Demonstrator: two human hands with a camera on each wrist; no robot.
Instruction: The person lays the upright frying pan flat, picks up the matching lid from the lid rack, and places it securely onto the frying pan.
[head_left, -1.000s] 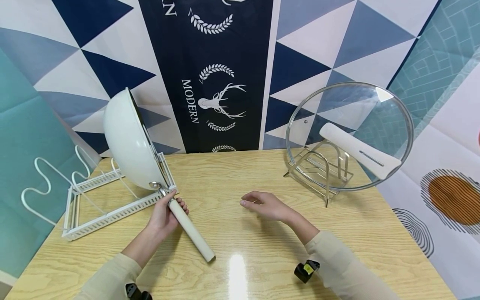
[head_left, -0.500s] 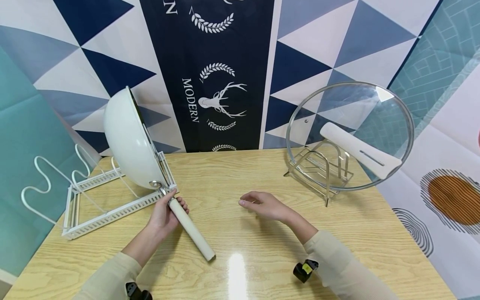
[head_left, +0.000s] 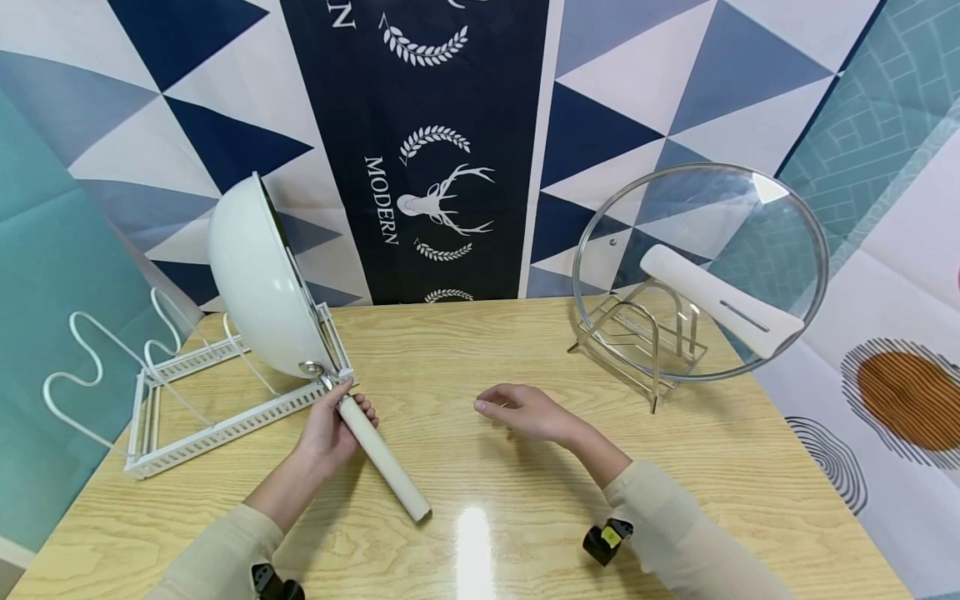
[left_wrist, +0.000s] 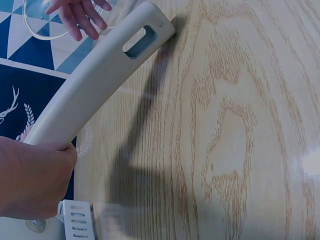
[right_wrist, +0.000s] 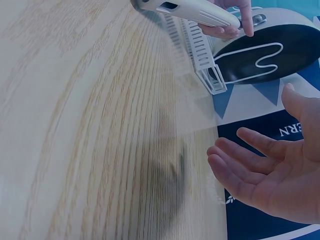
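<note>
A white wok (head_left: 258,283) with a dark inside stands on its side in a white wire rack (head_left: 225,425) at the left of the table. My left hand (head_left: 327,433) grips its long cream handle (head_left: 386,462) close to the pan, fingers curled round it. In the left wrist view the handle (left_wrist: 95,80) runs out from the fist toward its slotted end. My right hand (head_left: 528,412) hovers over the middle of the table, fingers loosely bent, holding nothing. The right wrist view shows that hand's palm and spread fingers (right_wrist: 270,172).
At the right, a round glass lid (head_left: 697,208) with a white handle (head_left: 720,302) leans upright in a gold wire stand (head_left: 637,342). Patterned wall covering (head_left: 450,150) rises behind the wooden table (head_left: 465,350). Wavy dividers stick up from the white rack's left side.
My right hand has drifted very slightly left. The left hand, wok and rack stay where they were.
</note>
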